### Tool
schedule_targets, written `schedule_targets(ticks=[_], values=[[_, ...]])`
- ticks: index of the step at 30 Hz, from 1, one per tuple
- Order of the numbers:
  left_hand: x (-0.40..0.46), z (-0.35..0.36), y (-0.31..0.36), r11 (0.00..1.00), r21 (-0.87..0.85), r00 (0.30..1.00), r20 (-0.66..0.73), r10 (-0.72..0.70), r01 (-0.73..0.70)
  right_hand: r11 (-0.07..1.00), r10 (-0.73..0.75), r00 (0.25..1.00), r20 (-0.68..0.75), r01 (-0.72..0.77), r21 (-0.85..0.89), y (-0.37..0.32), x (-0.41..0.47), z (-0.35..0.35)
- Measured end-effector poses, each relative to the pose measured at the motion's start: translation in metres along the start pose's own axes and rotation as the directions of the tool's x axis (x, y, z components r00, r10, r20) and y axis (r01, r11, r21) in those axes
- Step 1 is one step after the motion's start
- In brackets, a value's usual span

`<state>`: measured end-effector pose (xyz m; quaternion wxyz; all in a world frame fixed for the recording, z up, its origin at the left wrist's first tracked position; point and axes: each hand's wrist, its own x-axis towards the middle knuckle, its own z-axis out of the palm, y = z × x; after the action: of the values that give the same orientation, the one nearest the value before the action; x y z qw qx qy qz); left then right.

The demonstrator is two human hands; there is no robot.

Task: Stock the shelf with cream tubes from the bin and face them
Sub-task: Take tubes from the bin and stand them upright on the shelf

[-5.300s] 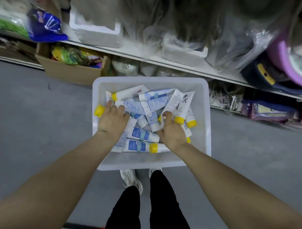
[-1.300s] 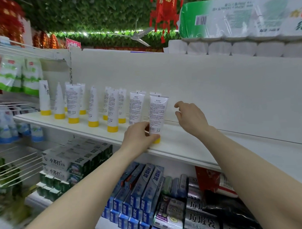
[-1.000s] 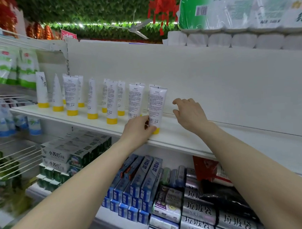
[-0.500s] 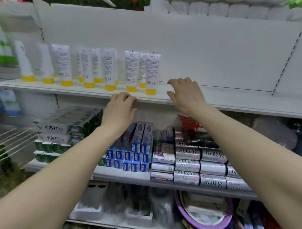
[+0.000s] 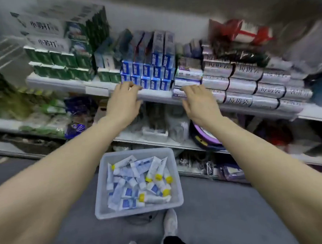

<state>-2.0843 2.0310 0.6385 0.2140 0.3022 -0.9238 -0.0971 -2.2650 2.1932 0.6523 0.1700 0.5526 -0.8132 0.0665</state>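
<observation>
Both hands are hanging empty in front of the shelving, the left hand (image 5: 124, 103) and right hand (image 5: 199, 103) with fingers loosely spread. The cream tubes (image 5: 139, 184) are lying heaped in the bin (image 5: 101, 181) on the floor, well below the fingers.

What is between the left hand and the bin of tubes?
In the head view, only lower shelf goods lie behind that gap; left hand and bin stand apart.
</observation>
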Motion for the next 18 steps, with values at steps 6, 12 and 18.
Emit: schedule_targets(ticks=[6,12,18], values=[[-0.081,0.099,-0.046,0.995,-0.005,0.961,0.261,-0.095,0.1,0.994,-0.007,0.972,0.234,-0.019,0.108,-0.035,-0.07,0.108],[-0.164,0.195,-0.068,0.964,-0.043,0.822,0.533,-0.2,0.262,0.96,-0.002,0.885,0.465,-0.128,0.248,-0.046,-0.121,0.209],[-0.224,0.27,-0.076,0.923,-0.028,0.658,0.71,-0.252,0.383,0.93,0.043,0.736,0.675,-0.276,0.242,-0.048,-0.157,0.291]])
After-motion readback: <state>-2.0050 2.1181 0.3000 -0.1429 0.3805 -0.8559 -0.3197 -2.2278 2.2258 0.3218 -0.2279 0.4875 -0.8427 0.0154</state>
